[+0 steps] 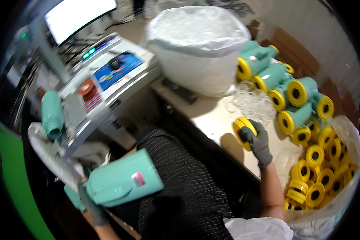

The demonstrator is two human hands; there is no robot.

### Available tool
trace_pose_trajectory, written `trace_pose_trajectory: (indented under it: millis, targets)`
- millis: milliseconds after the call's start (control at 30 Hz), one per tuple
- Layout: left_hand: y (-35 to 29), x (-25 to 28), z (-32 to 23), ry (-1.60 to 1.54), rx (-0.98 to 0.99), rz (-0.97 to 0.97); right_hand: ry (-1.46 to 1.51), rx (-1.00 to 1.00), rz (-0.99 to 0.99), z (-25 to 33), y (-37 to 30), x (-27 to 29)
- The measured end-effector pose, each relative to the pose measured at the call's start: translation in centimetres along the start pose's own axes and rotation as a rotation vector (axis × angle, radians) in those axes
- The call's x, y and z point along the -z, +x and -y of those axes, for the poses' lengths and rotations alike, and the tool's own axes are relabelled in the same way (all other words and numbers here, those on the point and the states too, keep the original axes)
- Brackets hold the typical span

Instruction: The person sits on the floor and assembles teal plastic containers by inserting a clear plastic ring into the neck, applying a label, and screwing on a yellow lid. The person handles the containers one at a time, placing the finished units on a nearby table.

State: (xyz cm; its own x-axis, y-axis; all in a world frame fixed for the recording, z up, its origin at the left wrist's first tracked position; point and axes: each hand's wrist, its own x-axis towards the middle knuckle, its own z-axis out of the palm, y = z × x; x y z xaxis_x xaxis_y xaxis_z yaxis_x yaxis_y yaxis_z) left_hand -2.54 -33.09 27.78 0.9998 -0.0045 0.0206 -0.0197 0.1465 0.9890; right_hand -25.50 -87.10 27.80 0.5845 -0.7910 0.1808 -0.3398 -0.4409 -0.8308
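Observation:
My left hand [93, 204], in a grey glove, grips the neck end of a glossy mint-green jug [122, 178]. The jug lies tilted on its side across my lap, its wide end toward the right and a small pink label on its wall. Over the white worktop my gloved right hand [258, 140] is closed on a round yellow cap [243, 132] with a dark centre. Left of that hand the cap is held up on edge. Behind it on the worktop lies a loose pile of clear rings [255, 105].
A large white sack [196, 66] of clear pieces stands at the back. Several green jugs with yellow caps [298, 92] lie at the right, beside a bag of yellow caps [316, 156]. Another jug [52, 114] stands left, near a desk with a mouse [115, 63] and monitor [78, 16].

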Motion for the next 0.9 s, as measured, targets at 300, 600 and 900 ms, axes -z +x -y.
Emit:
trace_pose_trajectory:
  millis: [300,600,900]
  targets:
    - [-2.2,-1.2,10.2,-0.447,0.124,-0.086,0.375,0.756,0.242,15.5,-5.4,-18.8]
    - [-3.8,0.2,10.3,0.182,0.016,-0.075,0.329,0.807,0.402,15.2,-7.5,-18.3]
    - [-2.1,-5.7,2.9,0.028,-0.046,-0.227,0.54,0.38,0.323,13.7,-7.5,-18.5]
